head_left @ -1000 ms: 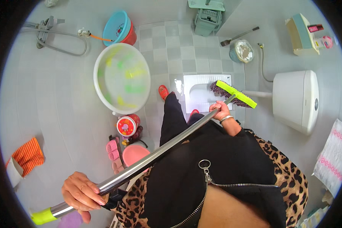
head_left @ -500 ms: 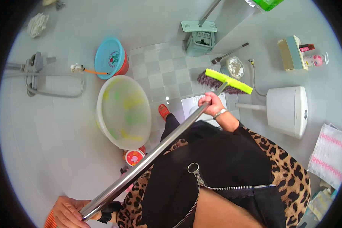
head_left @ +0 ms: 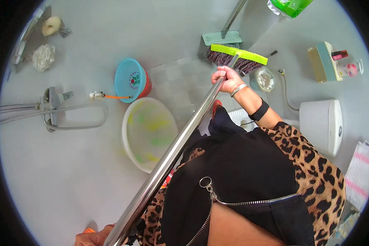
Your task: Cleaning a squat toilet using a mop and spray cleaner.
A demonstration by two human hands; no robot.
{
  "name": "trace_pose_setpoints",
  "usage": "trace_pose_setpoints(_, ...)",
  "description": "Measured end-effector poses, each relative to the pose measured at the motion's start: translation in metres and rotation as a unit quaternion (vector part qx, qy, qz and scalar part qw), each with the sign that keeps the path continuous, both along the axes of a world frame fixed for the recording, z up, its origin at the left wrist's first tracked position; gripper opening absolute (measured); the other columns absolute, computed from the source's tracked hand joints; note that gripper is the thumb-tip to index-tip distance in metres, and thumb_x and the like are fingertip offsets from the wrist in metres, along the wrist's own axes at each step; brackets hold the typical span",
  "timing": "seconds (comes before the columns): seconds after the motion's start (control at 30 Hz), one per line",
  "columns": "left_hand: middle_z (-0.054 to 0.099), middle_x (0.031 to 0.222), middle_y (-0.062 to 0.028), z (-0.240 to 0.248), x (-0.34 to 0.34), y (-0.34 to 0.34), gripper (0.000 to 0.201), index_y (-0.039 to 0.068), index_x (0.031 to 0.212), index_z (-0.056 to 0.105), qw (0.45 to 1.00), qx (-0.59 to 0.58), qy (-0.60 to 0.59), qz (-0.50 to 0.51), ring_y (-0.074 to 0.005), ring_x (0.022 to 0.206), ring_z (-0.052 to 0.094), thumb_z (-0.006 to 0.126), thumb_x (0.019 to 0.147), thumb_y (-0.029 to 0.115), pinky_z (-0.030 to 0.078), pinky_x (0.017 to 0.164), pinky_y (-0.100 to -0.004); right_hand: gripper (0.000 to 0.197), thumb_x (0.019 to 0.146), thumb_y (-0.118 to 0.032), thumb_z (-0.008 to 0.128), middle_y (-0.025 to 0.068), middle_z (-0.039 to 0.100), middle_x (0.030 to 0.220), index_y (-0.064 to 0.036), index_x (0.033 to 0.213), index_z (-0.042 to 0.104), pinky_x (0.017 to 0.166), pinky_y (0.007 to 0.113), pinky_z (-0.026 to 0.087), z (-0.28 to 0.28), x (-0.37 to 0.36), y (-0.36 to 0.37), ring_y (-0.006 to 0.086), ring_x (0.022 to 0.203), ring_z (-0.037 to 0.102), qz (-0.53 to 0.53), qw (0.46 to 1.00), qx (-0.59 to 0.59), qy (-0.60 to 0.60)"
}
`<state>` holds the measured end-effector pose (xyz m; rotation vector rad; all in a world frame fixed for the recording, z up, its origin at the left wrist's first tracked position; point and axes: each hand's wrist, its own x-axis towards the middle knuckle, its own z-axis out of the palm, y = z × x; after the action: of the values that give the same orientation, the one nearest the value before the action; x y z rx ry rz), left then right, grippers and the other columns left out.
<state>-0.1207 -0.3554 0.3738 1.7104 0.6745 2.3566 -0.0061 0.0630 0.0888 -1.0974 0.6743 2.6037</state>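
A long-handled broom (head_left: 168,158) crosses in front of me at a slant, its shiny metal pole running from lower left to upper right. At the far end is its lime-green head with dark purplish bristles. My right hand (head_left: 227,78) is wrapped round the pole just below that head. Down at the lower left edge, my left hand (head_left: 90,238) is at the pole's near end; its fingers are partly hidden behind the pole and cut off by the frame. The broom head is raised, overlapping the flat mop (head_left: 221,38) behind it.
Left of the pole stand a large white tub (head_left: 129,143) and a blue basin (head_left: 125,78) on a red bucket (head_left: 147,86). A white cistern (head_left: 320,123) hangs at right, near a waste bin (head_left: 264,80). A shower hose (head_left: 82,128) loops on the left wall.
The broom head has moved up and away, from beside the bin to in front of the mop. My right arm reaches farther out. My left hand has shifted right, and the view has shifted too.
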Motion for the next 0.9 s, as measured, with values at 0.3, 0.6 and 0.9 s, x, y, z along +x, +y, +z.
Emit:
trace_pose_setpoints(0.3, 0.045, 0.050, 0.0065, 0.012, -0.030, 0.143, 0.040, 0.017, 0.057, 0.042, 0.973, -0.182, -0.006, 0.144, -0.0066, 0.042, 0.042, 0.059, 0.081, 0.045, 0.038, 0.050, -0.0204, 0.027, 0.078, -0.004, 0.052, -0.0022, 0.036, 0.049, -0.0119, 0.061, 0.032, 0.047, 0.032, 0.040, -0.072, -0.058, 0.114, 0.0131, 0.040, 0.038, -0.003, 0.994, 0.032, -0.102)
trace_pose_setpoints(0.6, 0.038, 0.057, 0.0020, 0.070, -0.192, 0.243, 0.040, 0.013, 0.060, 0.036, 0.955, -0.201, -0.212, -0.055, -0.0119, 0.059, 0.040, 0.072, 0.073, 0.025, 0.034, 0.082, -0.0279, 0.018, 0.085, -0.003, 0.046, 0.0052, 0.042, 0.055, -0.0047, 0.070, 0.036, 0.049, 0.034, 0.044, -0.080, -0.140, 0.128, 0.0179, 0.047, 0.044, -0.055, 0.996, -0.004, -0.071)
trace_pose_setpoints(0.9, 0.046, 0.122, -0.0226, 0.005, -0.184, 0.367, 0.036, -0.002, 0.123, 0.041, 0.900, -0.388, -0.127, 0.155, -0.0327, 0.109, 0.051, 0.046, 0.089, 0.006, 0.041, 0.094, -0.0448, 0.015, 0.089, -0.009, 0.041, 0.0124, 0.056, 0.075, 0.0001, 0.083, 0.052, 0.065, 0.038, 0.050, -0.077, -0.197, 0.178, 0.0242, 0.067, 0.055, -0.154, 0.980, 0.059, -0.112)
